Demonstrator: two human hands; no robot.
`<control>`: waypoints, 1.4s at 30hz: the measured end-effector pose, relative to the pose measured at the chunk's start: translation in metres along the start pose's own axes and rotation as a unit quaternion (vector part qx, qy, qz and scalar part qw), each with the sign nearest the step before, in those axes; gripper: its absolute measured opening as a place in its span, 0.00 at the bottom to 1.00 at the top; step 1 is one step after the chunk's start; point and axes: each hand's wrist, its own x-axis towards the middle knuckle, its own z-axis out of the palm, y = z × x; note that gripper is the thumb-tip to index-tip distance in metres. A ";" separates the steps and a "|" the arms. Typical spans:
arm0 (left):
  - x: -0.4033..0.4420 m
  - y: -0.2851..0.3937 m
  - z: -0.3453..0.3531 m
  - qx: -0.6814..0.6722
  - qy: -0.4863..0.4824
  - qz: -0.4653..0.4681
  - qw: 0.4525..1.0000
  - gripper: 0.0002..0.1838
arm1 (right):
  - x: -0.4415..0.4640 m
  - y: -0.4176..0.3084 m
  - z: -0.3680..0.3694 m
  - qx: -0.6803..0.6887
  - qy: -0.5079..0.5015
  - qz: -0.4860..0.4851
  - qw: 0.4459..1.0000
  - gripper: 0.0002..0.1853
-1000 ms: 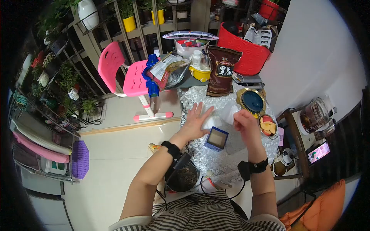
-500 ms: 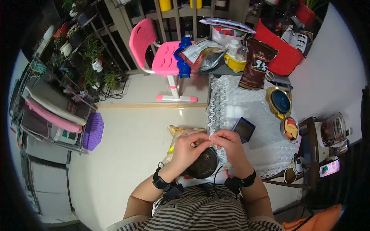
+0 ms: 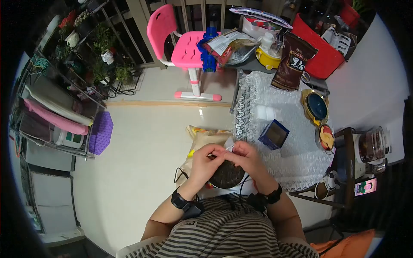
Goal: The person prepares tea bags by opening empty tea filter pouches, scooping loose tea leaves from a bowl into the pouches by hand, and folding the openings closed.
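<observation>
My left hand and my right hand meet above my lap, both closed in a pinch with fingertips touching. A small white piece, perhaps paper or thin plastic, shows at the right fingers; what the left fingertips hold is hidden. Below them lies a dark brown round thing with a rough, mottled surface, partly covered by my hands. Under and behind it is a cream cloth bag with yellow marks. An open dark blue box sits on the table to the right of my hands.
The lace-covered table holds a brown packet, a blue bowl, a dish of cut fruit and white pieces. A pink chair stands ahead; a plant rack and purple mat are left.
My joined hands have shifted slightly left relative to the round thing, still pinched together. A white piece shows more clearly at the right fingers. The whole view has tilted a little.
</observation>
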 end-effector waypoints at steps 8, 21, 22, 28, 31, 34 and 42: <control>-0.009 -0.009 0.002 0.086 0.038 0.010 0.996 0.05 | -0.002 0.022 0.002 -0.218 0.111 -0.148 0.958 0.09; -0.009 -0.020 -0.010 0.206 -0.151 0.196 0.947 0.33 | -0.008 0.009 0.000 -0.312 0.111 -0.093 0.939 0.13; -0.010 -0.017 -0.009 0.176 -0.140 0.172 0.959 0.32 | -0.008 0.009 -0.001 -0.306 0.109 -0.094 0.941 0.13; -0.017 0.000 -0.010 0.164 -0.049 0.160 0.972 0.23 | -0.011 0.011 -0.004 -0.333 0.115 -0.095 0.931 0.12; -0.018 -0.011 -0.011 0.139 -0.052 0.089 0.985 0.15 | -0.012 0.007 0.000 -0.337 0.092 -0.111 0.930 0.13; -0.019 -0.011 -0.011 0.109 -0.049 0.013 0.993 0.09 | -0.013 0.006 0.003 -0.374 0.088 -0.097 0.918 0.13; -0.021 -0.011 -0.004 0.030 -0.042 -0.003 0.999 0.04 | -0.017 0.006 0.004 -0.404 0.075 -0.116 0.904 0.15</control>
